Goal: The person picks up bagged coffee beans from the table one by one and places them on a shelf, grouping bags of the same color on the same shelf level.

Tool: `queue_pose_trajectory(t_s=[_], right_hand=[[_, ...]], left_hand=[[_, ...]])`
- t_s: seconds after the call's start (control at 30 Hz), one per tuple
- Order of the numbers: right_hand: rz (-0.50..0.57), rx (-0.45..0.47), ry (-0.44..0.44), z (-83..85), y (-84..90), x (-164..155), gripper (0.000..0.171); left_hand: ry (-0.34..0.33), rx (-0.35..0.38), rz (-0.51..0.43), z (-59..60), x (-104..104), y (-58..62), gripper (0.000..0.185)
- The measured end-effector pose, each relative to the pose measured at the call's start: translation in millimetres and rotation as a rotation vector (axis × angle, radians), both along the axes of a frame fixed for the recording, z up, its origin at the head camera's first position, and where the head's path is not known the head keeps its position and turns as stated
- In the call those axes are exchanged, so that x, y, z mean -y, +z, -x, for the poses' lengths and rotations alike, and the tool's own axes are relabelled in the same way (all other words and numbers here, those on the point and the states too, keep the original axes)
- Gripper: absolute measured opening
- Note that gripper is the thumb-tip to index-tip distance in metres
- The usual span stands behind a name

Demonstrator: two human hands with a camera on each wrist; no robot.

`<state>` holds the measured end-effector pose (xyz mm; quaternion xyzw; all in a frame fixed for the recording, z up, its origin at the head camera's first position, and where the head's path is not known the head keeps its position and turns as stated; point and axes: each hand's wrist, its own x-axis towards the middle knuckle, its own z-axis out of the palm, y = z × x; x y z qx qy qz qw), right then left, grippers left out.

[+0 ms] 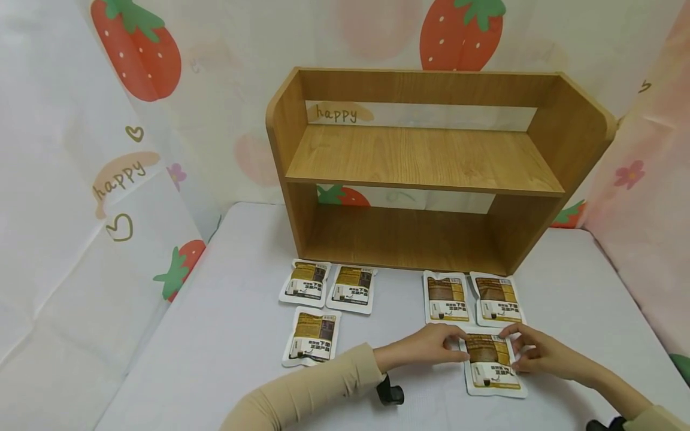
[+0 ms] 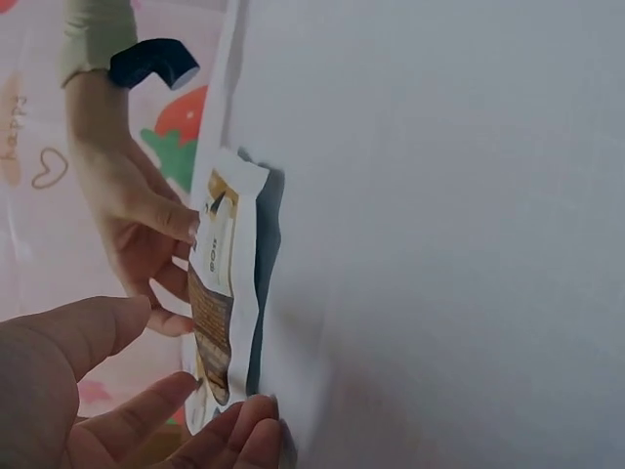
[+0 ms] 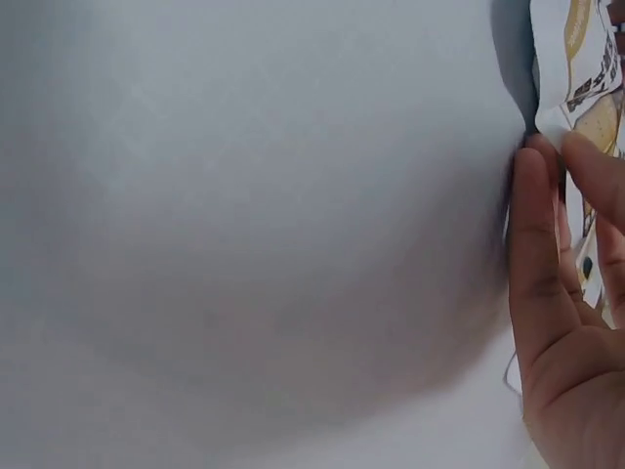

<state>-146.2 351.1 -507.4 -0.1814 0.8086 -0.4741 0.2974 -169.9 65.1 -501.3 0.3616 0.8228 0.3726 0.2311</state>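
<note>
A flat white, brown and yellow packet (image 1: 493,371) lies on the white table between the two hands. At its upper left corner, my left hand (image 1: 433,346) touches the edge with its fingertips; the thumb stands apart from the fingers in the left wrist view. My right hand (image 1: 547,353) is at the opposite side, with fingers and thumb touching the packet's right edge. In the right wrist view those fingertips rest against the packet's rim (image 3: 552,73). Just behind this packet lie two more alike, a left packet (image 1: 446,297) and a right packet (image 1: 497,300).
A two-tier wooden shelf (image 1: 426,158) stands at the back of the table. Left of centre lie three similar packets: one (image 1: 305,282), another beside it (image 1: 351,289), and one in front (image 1: 311,336). Strawberry-printed cloth (image 1: 215,108) hangs around the table.
</note>
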Motion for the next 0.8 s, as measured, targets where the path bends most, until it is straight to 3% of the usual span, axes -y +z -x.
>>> queue_pose_trajectory(t_s=[0.2,0.47,0.8], right_hand=[[0.051,-0.003,0.012,-0.1,-4.3,-3.9,0.048],[0.188,0.050,0.014,-2.7,-3.8,-5.0,0.047],[0.193,0.015,-0.023,-0.4,5.1,-6.7,0.045]], left_hand=[[0.014,0.053,-0.042,-0.3,-0.8,-1.7,0.039],[0.039,0.054,-0.078,-0.9,-0.5,-3.4,0.038],[0.077,0.144,-0.135,-1.1,-1.5,-6.0,0.038]])
